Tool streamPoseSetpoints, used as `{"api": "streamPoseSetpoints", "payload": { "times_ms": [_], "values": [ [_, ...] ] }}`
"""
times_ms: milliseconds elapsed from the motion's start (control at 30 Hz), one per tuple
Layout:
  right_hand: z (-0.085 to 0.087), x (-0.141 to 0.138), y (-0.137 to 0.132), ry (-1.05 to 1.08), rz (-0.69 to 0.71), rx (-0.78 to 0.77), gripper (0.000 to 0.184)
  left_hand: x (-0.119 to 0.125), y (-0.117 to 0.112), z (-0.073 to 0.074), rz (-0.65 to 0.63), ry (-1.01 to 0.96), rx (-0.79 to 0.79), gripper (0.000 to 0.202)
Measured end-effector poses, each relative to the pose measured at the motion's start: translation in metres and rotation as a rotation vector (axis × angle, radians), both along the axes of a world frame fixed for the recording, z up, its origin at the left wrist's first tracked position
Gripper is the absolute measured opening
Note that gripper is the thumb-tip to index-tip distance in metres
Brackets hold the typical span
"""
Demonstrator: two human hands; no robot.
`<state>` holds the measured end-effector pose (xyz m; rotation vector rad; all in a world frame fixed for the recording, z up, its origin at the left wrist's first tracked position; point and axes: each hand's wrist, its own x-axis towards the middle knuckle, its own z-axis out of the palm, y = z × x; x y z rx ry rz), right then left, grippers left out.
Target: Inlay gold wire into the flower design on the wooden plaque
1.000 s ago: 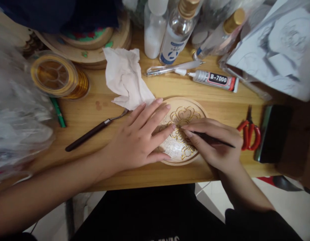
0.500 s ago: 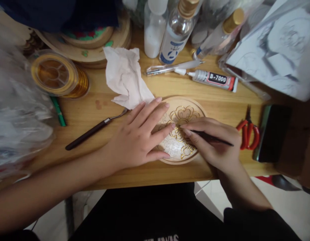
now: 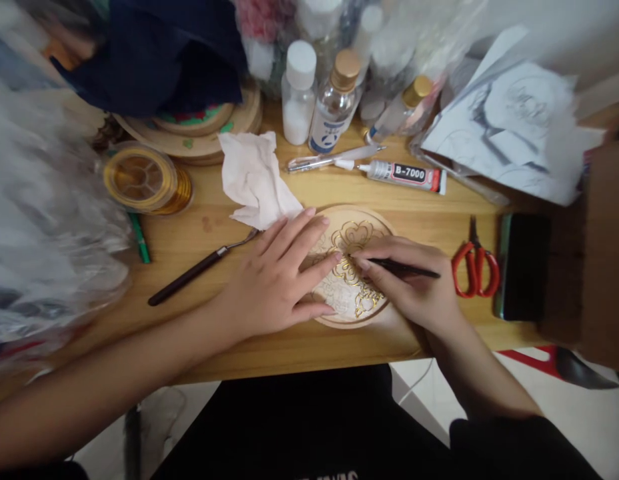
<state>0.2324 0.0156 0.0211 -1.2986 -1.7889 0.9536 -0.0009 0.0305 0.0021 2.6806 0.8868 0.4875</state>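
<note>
a person's left hand (image 3: 269,280) lies flat with fingers spread on the left half of a round pale wooden disc bearing a gold wire flower (image 3: 374,223). the right hand (image 3: 414,287) is pinched around a thin dark pointed tool (image 3: 407,269), its tip on the wire at the disc's middle. the disc sits near the front edge of the light wooden worktop (image 3: 309,347). a crumpled white tissue (image 3: 254,177) touches its far-left rim. red-handled scissors (image 3: 472,267) lie just right of the right hand, and a dark-handled metal spatula (image 3: 199,270) lies left, with bare wood in front of it.
</note>
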Motion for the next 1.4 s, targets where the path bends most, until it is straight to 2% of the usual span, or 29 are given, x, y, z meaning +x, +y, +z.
{"api": "streamPoseSetpoints", "payload": {
  "times_ms": [200, 567, 967, 1400],
  "values": [
    [-0.0014, 0.0013, -0.0015, 0.067, -0.048, -0.018, 0.011, 0.0003, 0.0006, 0.0007, -0.023, 0.012, 0.01, 0.057],
    [-0.0019, 0.0001, 0.0001, 0.025, 0.023, 0.035, 0.013, 0.0005, 0.0012, -0.0003, -0.029, 0.02, 0.009, 0.056],
    [-0.0016, 0.0, -0.0005, 0.02, 0.006, 0.056, 0.018, 0.0007, 0.0024, 0.0019, -0.038, 0.028, 0.009, 0.056],
    [-0.0018, -0.0006, -0.0005, 0.009, 0.022, 0.066, 0.011, 0.0003, 0.0018, 0.0041, -0.041, 0.051, 0.027, 0.056]
  ]
}}
